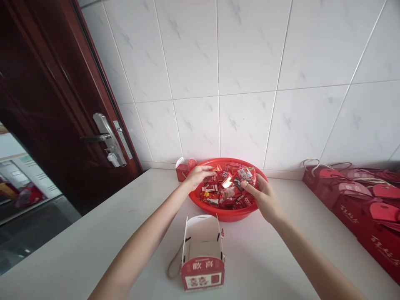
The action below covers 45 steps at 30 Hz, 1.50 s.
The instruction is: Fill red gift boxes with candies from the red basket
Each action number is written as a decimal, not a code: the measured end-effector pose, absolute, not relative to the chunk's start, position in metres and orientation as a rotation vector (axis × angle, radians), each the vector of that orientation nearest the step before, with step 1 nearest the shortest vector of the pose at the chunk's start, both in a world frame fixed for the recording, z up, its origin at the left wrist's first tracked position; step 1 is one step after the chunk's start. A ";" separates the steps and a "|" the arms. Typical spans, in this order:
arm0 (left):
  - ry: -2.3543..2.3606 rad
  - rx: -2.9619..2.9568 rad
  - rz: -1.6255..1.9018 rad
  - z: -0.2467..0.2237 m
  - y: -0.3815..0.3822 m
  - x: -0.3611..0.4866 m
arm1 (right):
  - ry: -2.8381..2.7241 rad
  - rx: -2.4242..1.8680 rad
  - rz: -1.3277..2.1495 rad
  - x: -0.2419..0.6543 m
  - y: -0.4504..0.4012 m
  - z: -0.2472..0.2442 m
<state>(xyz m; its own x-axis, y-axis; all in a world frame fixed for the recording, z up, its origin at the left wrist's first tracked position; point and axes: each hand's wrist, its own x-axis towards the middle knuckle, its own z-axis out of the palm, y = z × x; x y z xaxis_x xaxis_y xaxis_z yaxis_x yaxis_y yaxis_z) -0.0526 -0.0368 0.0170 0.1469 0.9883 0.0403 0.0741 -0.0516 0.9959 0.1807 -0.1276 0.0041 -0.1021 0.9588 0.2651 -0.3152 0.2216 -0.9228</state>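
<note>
A red plastic basket (223,216) full of small wrapped candies (227,192) stands in front of me on the counter. My left hand (199,176) reaches over its left rim, fingers stretched out above the candies; I see nothing held in it. At the right rim my right hand (265,196) grips a red and white candy packet (246,173) between thumb and fingers, which are partly hidden behind it. Nearer to me, between my forearms, is an open-topped red and white gift box (203,266) with a rope handle, its bare white inside showing.
Several red gift boxes (346,212) with cord handles line the counter's right side. Another small red box (182,171) is behind the basket's left edge. White tiled wall (246,62) rises behind the counter (137,212). A dark wooden door (62,83) stands at the left.
</note>
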 end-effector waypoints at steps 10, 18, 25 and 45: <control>1.135 1.398 1.050 0.015 -0.044 -0.050 | -1.198 -0.734 1.222 0.181 -0.126 0.003; 1.169 1.575 0.825 0.028 -0.058 -0.047 | -1.198 -0.749 1.210 0.181 -0.126 0.003; 1.011 1.760 0.645 0.044 -0.078 -0.040 | -1.207 -0.718 1.214 0.182 -0.123 -0.002; 1.027 1.543 0.950 0.045 -0.094 -0.030 | -1.173 -0.699 1.248 0.182 -0.125 0.001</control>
